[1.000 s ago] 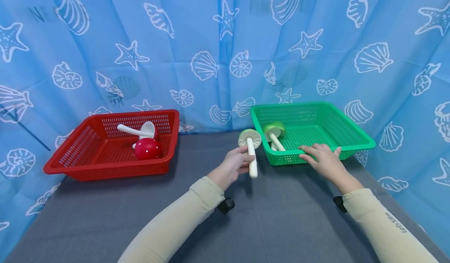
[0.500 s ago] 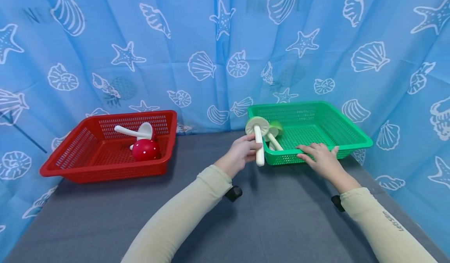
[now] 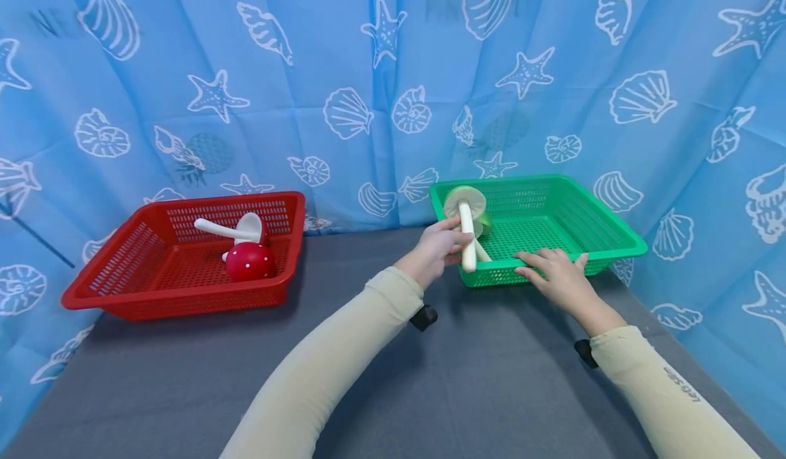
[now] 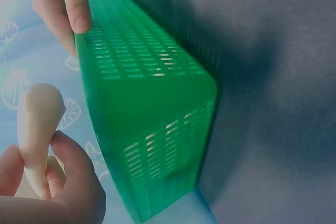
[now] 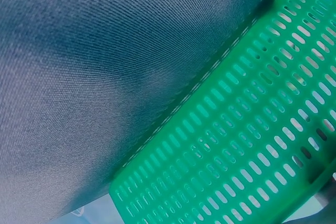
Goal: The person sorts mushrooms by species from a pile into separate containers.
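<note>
My left hand (image 3: 437, 249) pinches a toy mushroom by its white stem (image 3: 468, 241); its pale cap underside faces me. The mushroom is over the left end of the green basket (image 3: 614, 254), tilted, stem end toward me. In the left wrist view, thumb and fingers close round the pale stem (image 4: 39, 114). My right hand (image 3: 555, 278) holds the basket's front rim; in the left wrist view, its thumb (image 4: 80, 17) lies on the outer side of the rim. Inside the basket, another green-capped mushroom (image 3: 484, 224) is partly hidden behind the held one.
A red basket (image 3: 184, 305) stands at the left with a white-stemmed mushroom (image 3: 217, 229) and a red, white-dotted mushroom (image 3: 250, 262) inside. Both baskets sit on a grey cloth-covered table (image 3: 368, 295). A blue shell-print curtain (image 3: 381, 125) hangs behind.
My left hand has carried the mushroom right and away from me, from beside the green basket to over its left end. The right hand stays on the rim.
</note>
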Demonstrator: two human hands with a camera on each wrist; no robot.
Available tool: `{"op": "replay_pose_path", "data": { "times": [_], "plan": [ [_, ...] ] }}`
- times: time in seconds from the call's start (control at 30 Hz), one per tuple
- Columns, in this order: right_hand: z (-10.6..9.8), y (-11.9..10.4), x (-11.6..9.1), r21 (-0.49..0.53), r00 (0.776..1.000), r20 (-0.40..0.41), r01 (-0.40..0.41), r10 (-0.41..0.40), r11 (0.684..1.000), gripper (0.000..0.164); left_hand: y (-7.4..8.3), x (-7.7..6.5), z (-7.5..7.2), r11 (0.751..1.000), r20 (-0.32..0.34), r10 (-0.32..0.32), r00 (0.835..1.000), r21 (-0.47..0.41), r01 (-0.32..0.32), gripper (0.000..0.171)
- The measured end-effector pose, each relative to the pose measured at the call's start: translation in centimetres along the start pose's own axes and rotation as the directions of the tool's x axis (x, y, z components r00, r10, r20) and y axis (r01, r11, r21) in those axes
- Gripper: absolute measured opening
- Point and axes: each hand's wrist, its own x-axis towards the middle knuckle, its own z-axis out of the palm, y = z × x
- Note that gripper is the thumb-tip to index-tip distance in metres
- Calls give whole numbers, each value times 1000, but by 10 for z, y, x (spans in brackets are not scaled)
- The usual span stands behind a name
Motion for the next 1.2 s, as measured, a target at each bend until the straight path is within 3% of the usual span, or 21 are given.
{"op": "replay_pose_path", "data": {
  "times": [0.2, 0.43, 0.67, 0.77, 0.87, 1.03, 1.2],
  "plan": [
    [-1, -4, -2, -4, 1000, 9, 0, 0, 1000, 39, -4, 9, 9, 1000, -13, -5, 1000, -17, 5, 52],
    [1, -5, -2, 7, 1000, -3, 5, -5, 1000, 39, -3, 19, 16, 997, -11, 68, 998, -21, -68, 54],
    [2, -8, -3, 7, 1000, -4, 14, -14, 1000, 38, -8, 27, 18, 978, 13, 164, 986, 128, -164, 60],
    [3, -10, -1, 12, 1000, -2, 22, -21, 1000, 38, -11, 28, 19, 947, 37, 212, 977, 240, -214, 63],
    [4, -11, 1, 18, 1000, 5, 27, -27, 999, 38, -15, 28, 17, 921, 58, 246, 968, 296, -252, 66],
    [6, -11, 4, 21, 999, 15, 29, -29, 999, 39, -16, 22, 7, 928, 66, 283, 957, 234, -290, 62],
    [7, -8, 4, 8, 999, 13, 30, -30, 1000, 38, -16, 11, -8, 944, 67, 260, 963, 192, -268, 53]
  ]
}}
